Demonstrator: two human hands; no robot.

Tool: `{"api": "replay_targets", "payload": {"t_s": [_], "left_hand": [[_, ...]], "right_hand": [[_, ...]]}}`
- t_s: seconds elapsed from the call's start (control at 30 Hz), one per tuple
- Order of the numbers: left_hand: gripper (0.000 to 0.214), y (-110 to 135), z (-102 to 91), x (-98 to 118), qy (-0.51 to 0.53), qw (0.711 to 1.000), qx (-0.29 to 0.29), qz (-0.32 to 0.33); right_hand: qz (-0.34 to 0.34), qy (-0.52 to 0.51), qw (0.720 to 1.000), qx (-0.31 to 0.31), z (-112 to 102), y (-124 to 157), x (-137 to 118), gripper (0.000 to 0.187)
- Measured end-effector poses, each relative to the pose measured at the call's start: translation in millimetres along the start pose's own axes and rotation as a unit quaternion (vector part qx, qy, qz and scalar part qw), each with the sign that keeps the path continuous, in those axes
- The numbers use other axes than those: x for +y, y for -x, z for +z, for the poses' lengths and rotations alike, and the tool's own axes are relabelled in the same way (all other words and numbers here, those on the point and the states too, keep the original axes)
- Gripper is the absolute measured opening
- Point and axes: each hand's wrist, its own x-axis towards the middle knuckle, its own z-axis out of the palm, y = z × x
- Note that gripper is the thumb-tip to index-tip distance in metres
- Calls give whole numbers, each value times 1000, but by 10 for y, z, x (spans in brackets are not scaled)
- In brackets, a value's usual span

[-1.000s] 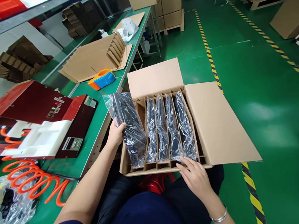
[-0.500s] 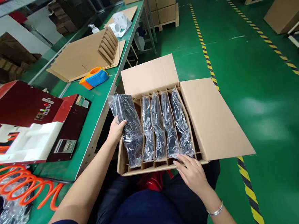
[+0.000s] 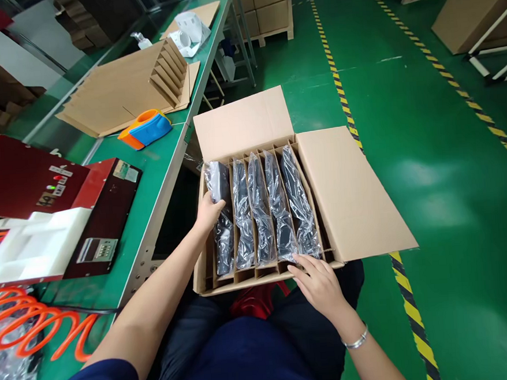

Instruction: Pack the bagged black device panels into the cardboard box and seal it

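Note:
An open cardboard box point(image 3: 339, 201) with upright cardboard dividers sits in front of me. Several dark items in clear plastic bags stand in its slots, one of them a bagged black item point(image 3: 261, 212) near the middle. My left hand point(image 3: 209, 213) grips the leftmost plastic-bagged black item point(image 3: 225, 247), which is down in the left slot; its kind is hidden by the wrapping. My right hand point(image 3: 316, 284) lies on the box's near edge at the right, fingers spread and touching the bottom of the bagged items, holding nothing.
On the green workbench point(image 3: 148, 168) at left stand a red machine point(image 3: 101, 195), an orange coiled hose point(image 3: 41, 326), a blue and orange tape dispenser point(image 3: 145, 130) and a folded cardboard divider set point(image 3: 129, 86). Stacked cartons point(image 3: 270, 18) rest on a pallet behind. Yellow-black tape point(image 3: 337, 86) marks the floor.
My left hand has lowered the leftmost bagged item from a tilted position above the dividers into the left slot. My right hand stays at the near edge. The whole view has shifted slightly.

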Motion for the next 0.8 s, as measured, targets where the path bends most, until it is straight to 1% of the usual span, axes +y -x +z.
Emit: {"api": "replay_targets", "payload": {"t_s": [0.07, 0.13, 0.23, 0.3, 0.43, 0.63, 0.8], "left_hand": [[39, 49, -110, -20, 26, 1000, 11, 12], [45, 111, -232, -24, 86, 996, 32, 23], [47, 222, -387, -4, 204, 976, 76, 26], [48, 295, -454, 18, 247, 964, 94, 29], [48, 391, -513, 62, 271, 957, 95, 46], [47, 434, -544, 75, 278, 954, 97, 51], [49, 457, -564, 59, 260, 960, 83, 64]], "right_hand": [[-2, 2, 1000, 5, 2, 0, 0, 23], [-5, 2, 1000, 13, 5, 0, 1, 24], [-8, -1, 1000, 17, 12, -1, 4, 24], [-7, -3, 1000, 16, 17, 0, 7, 24], [-6, -5, 1000, 15, 27, 1, 17, 24], [-5, -4, 1000, 14, 30, 1, 19, 23], [-2, -1, 1000, 10, 25, -5, 13, 23]]}}
